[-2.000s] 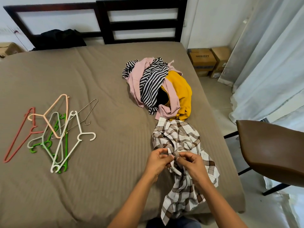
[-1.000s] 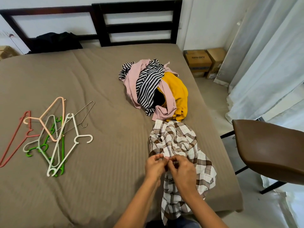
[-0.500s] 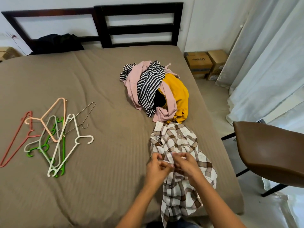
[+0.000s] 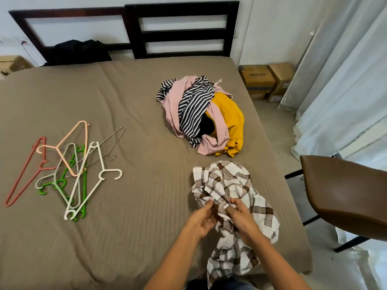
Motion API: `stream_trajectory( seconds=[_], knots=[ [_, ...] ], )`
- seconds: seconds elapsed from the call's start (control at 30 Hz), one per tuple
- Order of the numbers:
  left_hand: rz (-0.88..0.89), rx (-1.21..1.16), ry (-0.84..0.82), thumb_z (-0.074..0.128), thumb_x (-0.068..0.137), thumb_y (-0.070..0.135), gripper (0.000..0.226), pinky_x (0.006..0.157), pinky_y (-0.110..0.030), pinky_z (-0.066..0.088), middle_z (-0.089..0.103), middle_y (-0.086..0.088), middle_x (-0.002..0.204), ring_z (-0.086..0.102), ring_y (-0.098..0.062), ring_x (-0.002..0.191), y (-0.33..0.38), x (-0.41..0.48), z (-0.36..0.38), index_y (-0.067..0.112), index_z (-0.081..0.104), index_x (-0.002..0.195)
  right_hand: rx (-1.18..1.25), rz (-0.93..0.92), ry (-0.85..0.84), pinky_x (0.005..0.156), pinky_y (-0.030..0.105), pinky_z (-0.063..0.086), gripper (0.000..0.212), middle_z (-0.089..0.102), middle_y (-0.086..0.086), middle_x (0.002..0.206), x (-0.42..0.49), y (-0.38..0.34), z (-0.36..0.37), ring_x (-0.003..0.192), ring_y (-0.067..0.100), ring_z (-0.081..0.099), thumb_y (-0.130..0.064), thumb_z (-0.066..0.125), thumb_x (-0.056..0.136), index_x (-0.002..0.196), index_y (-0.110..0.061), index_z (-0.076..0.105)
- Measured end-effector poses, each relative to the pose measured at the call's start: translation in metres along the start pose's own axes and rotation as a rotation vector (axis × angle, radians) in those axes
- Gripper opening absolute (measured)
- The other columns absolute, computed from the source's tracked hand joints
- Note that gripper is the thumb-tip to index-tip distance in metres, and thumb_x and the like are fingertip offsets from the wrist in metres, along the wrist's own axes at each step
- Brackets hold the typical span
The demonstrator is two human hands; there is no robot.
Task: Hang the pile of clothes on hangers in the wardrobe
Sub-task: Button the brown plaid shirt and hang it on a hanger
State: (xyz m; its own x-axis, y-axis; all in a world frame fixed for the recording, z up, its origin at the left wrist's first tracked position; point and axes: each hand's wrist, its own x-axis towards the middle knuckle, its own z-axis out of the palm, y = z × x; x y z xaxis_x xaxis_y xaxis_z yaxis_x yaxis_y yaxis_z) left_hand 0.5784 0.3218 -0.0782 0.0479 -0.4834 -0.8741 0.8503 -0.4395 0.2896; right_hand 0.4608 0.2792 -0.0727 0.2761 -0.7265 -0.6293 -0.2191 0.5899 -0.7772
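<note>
A brown-and-white checked shirt (image 4: 228,185) lies crumpled at the bed's near right edge, its lower part hanging over the side. My left hand (image 4: 202,219) and my right hand (image 4: 243,221) both pinch its button placket, close together. Beyond it sits a pile of clothes (image 4: 201,114): pink, black-and-white striped and mustard yellow pieces. Several hangers (image 4: 71,168) in red, peach, white, green and wire lie tangled on the left of the bed. No wardrobe is in view.
The brown bedspread (image 4: 125,206) covers the bed, with a dark headboard (image 4: 180,34) behind. A black garment (image 4: 77,52) lies at the back left. Cardboard boxes (image 4: 266,80) stand on the floor at right, near white curtains (image 4: 345,91). A brown chair (image 4: 345,195) stands close at right.
My hands have kept working along the shirt's placket, staying close together. The shirt has bunched up slightly nearer the edge. The view has shifted a little.
</note>
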Motion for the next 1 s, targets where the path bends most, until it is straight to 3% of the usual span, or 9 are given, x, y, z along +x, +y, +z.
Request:
stream_trajectory(
  seconds=[0.17, 0.3, 0.5, 0.63, 0.7, 0.77, 0.8, 0.9, 1.0],
  knots=[
    [0.18, 0.012, -0.01, 0.063, 0.085, 0.001, 0.013, 0.052, -0.026, 0.056, 0.071, -0.005, 0.071, 0.068, -0.015, 0.059, -0.003, 0.003, 0.001, 0.008, 0.059, 0.096, -0.692, -0.431, 0.101, 0.067, 0.013, 0.041, 0.047, 0.062, -0.007, 0.095, -0.005, -0.004, -0.01, 0.084, 0.005, 0.058, -0.028, 0.077, 0.076, 0.111, -0.022, 0.046],
    [0.312, 0.112, -0.043, 0.064, 0.085, 0.003, 0.025, 0.065, -0.026, 0.057, 0.071, -0.01, 0.092, 0.068, -0.017, 0.076, 0.004, 0.0, -0.003, 0.007, 0.058, 0.108, -0.93, -0.548, 0.213, 0.065, 0.015, 0.033, 0.009, 0.064, -0.001, 0.087, 0.004, -0.011, -0.013, 0.08, 0.013, 0.058, -0.021, 0.067, 0.085, 0.092, -0.015, 0.065],
    [0.334, 0.208, -0.141, 0.066, 0.08, -0.006, 0.052, 0.077, -0.027, 0.054, 0.067, -0.008, 0.103, 0.066, -0.013, 0.084, 0.017, -0.007, -0.003, 0.013, 0.046, 0.124, -0.499, -0.417, 0.267, 0.057, 0.015, 0.035, 0.022, 0.059, -0.002, 0.065, 0.003, -0.02, 0.0, 0.062, 0.012, 0.054, -0.018, 0.057, 0.093, 0.071, -0.016, 0.059],
    [0.456, 0.354, -0.003, 0.078, 0.074, 0.011, 0.056, 0.059, -0.027, 0.054, 0.069, -0.018, 0.1, 0.068, -0.019, 0.074, 0.015, -0.003, -0.006, 0.021, 0.051, 0.122, 0.095, -0.147, 0.134, 0.078, 0.04, 0.052, 0.019, 0.063, 0.007, 0.078, 0.001, -0.026, 0.006, 0.079, 0.023, 0.06, -0.012, 0.05, 0.096, 0.081, -0.008, 0.06],
    [0.533, 0.442, 0.064, 0.079, 0.075, 0.018, 0.051, 0.056, -0.029, 0.053, 0.07, -0.017, 0.09, 0.064, -0.02, 0.064, 0.013, 0.0, -0.006, 0.015, 0.056, 0.12, 0.355, 0.005, 0.008, 0.066, 0.036, 0.059, 0.016, 0.068, 0.011, 0.074, -0.006, -0.035, 0.004, 0.07, 0.023, 0.067, -0.001, 0.046, 0.096, 0.088, -0.001, 0.059],
    [0.561, 0.48, 0.086, 0.078, 0.076, 0.019, 0.043, 0.053, -0.029, 0.053, 0.067, -0.016, 0.082, 0.062, -0.019, 0.056, 0.013, -0.001, -0.004, 0.006, 0.058, 0.111, 0.422, 0.078, -0.09, 0.045, 0.026, 0.054, 0.017, 0.068, 0.011, 0.062, -0.014, -0.043, 0.002, 0.053, 0.019, 0.067, 0.007, 0.043, 0.094, 0.089, 0.005, 0.058],
    [0.555, 0.49, 0.089, 0.081, 0.073, 0.022, 0.043, 0.055, -0.031, 0.055, 0.067, -0.016, 0.082, 0.065, -0.022, 0.059, 0.013, 0.0, -0.002, 0.006, 0.058, 0.106, 0.404, 0.076, -0.123, 0.043, 0.024, 0.052, 0.017, 0.068, 0.01, 0.06, -0.016, -0.044, 0.001, 0.05, 0.017, 0.066, 0.008, 0.044, 0.093, 0.088, 0.005, 0.059],
    [0.546, 0.512, 0.077, 0.085, 0.066, 0.028, 0.041, 0.062, -0.034, 0.054, 0.067, -0.012, 0.079, 0.069, -0.026, 0.074, 0.013, -0.002, 0.001, 0.012, 0.055, 0.089, 0.332, 0.006, -0.149, 0.05, 0.023, 0.054, 0.014, 0.07, 0.009, 0.064, -0.016, -0.04, 0.003, 0.055, 0.015, 0.067, 0.008, 0.05, 0.089, 0.088, 0.004, 0.064],
    [0.526, 0.487, -0.033, 0.078, 0.073, 0.006, 0.024, 0.053, -0.02, 0.05, 0.062, -0.001, 0.063, 0.062, -0.01, 0.058, 0.014, -0.008, 0.001, 0.01, 0.056, 0.083, 0.298, -0.039, -0.112, 0.056, 0.023, 0.056, 0.012, 0.071, 0.009, 0.071, -0.012, -0.035, 0.002, 0.061, 0.014, 0.068, 0.006, 0.055, 0.087, 0.087, 0.001, 0.066]
  ],
)
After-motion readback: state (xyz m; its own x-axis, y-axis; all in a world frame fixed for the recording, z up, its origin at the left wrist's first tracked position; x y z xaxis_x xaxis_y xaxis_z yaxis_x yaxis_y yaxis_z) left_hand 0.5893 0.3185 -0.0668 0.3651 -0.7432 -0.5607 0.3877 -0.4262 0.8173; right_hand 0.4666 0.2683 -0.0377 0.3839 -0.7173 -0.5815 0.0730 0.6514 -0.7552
